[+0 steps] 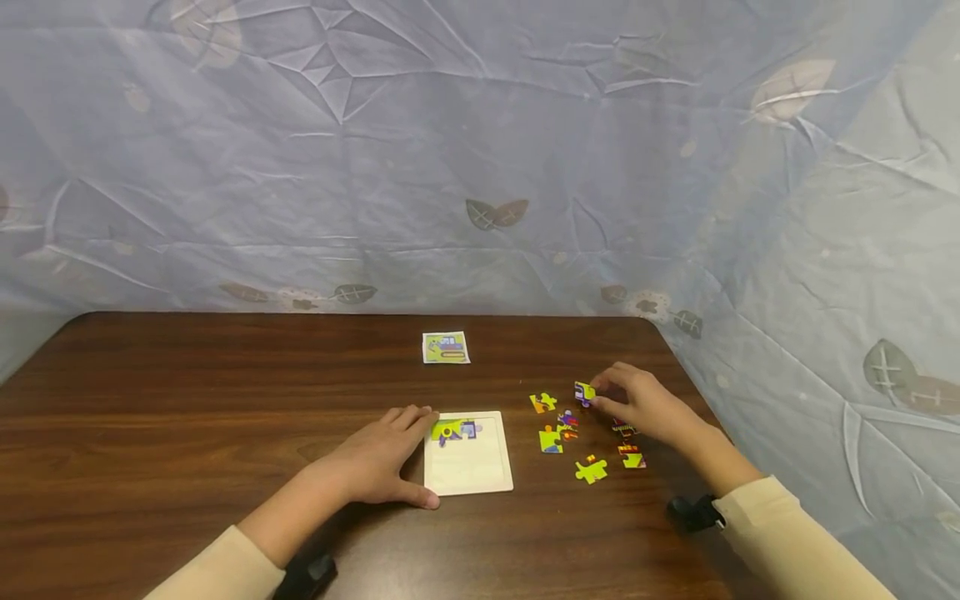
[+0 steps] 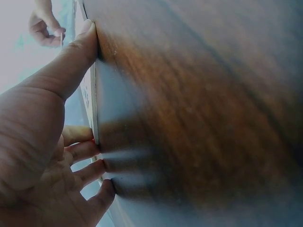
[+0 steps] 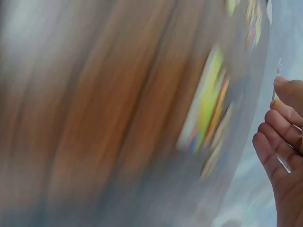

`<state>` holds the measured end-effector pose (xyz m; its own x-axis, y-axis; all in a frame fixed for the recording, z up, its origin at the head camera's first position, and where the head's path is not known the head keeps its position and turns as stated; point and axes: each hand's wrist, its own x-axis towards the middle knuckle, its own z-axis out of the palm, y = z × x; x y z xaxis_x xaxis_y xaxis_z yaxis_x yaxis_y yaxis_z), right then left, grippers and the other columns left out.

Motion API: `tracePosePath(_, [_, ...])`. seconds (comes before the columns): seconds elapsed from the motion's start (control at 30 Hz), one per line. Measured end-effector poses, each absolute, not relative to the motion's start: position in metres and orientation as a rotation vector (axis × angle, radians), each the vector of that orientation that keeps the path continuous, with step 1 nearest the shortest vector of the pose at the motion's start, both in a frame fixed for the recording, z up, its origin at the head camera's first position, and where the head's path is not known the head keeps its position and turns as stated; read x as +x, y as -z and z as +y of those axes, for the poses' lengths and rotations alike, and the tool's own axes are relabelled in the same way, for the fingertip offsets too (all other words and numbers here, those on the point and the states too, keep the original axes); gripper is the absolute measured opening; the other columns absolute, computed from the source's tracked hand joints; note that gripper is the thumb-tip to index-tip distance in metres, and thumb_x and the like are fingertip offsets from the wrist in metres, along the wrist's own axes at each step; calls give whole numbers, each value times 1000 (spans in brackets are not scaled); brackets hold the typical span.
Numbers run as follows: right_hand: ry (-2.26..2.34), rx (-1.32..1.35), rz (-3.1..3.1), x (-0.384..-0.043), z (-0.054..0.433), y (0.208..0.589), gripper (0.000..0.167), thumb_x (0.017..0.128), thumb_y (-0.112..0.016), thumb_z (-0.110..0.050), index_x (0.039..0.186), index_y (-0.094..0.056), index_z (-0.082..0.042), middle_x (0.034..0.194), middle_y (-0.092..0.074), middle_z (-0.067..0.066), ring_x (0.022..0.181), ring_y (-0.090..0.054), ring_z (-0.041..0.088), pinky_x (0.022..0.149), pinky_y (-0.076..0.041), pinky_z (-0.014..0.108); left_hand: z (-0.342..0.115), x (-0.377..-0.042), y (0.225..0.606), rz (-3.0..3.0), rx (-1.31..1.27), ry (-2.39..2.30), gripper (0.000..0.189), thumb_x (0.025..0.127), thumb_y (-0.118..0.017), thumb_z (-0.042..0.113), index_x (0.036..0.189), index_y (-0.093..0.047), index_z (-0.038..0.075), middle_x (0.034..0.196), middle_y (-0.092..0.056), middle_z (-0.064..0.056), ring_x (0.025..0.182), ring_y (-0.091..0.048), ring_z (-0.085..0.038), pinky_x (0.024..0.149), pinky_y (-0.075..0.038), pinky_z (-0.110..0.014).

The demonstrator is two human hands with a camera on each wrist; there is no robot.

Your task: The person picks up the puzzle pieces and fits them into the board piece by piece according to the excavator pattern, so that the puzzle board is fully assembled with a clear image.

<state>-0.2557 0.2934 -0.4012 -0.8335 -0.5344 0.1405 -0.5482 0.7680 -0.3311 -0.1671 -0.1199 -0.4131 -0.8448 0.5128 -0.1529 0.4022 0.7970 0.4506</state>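
A puzzle piece [image 1: 584, 394], yellow-green and purple, is pinched between the thumb and fingertips of my right hand [image 1: 643, 403], raised at the right. In the right wrist view the piece [image 3: 275, 82] shows edge-on. My left hand [image 1: 378, 460] rests along the left side of a square cream puzzle tray [image 1: 468, 471], thumb at the near corner and fingers at the far one. Joined pieces [image 1: 452, 430] lie in the tray's far left corner, with part of a purple vehicle on them. The left wrist view shows the spread fingers [image 2: 87, 171] touching table and tray edge.
Several loose pieces lie right of the tray, among them a green and blue one [image 1: 551, 441] and a yellow-green one [image 1: 592, 472]. A picture card [image 1: 446, 347] of a digger lies behind the tray. A hanging cloth [image 1: 420, 208] closes off the table's far side.
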Motion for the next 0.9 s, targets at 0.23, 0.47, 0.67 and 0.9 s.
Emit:
tracePosePath(0.23, [-509,1100,-2896,-241,241,395,19,99,-73,-20,113,-73,-6,108,-68,4,95,-65,16,82,-59,33,-118,-168,413,2725,723,-589,116,78,-84,64,164,-32,5,168,-36,-19,155,-35,-42,119,-39,-64])
tracePosePath(0.47, [-422,1199,-2938,-225,200,399,22,101,-71,-24,118,-73,-9,111,-66,1,89,-57,8,77,-55,25,-119,-168,416,2725,741,-577,118,78,-83,65,163,-32,3,167,-36,-21,154,-36,-43,119,-39,-63])
tracePosePath(0.67, [-346,1218,-2912,-221,181,401,23,101,-72,-26,119,-74,-11,112,-67,0,97,-60,9,84,-58,27,-120,-168,415,2717,746,-609,117,79,-84,63,163,-32,2,167,-36,-22,153,-36,-45,118,-39,-66])
tracePosePath(0.9, [-341,1232,-2912,-222,171,404,25,101,-71,-27,120,-74,-11,114,-69,0,106,-65,13,91,-59,31,-119,-169,414,2724,762,-596,117,79,-83,65,163,-32,1,167,-36,-22,153,-37,-45,117,-39,-67])
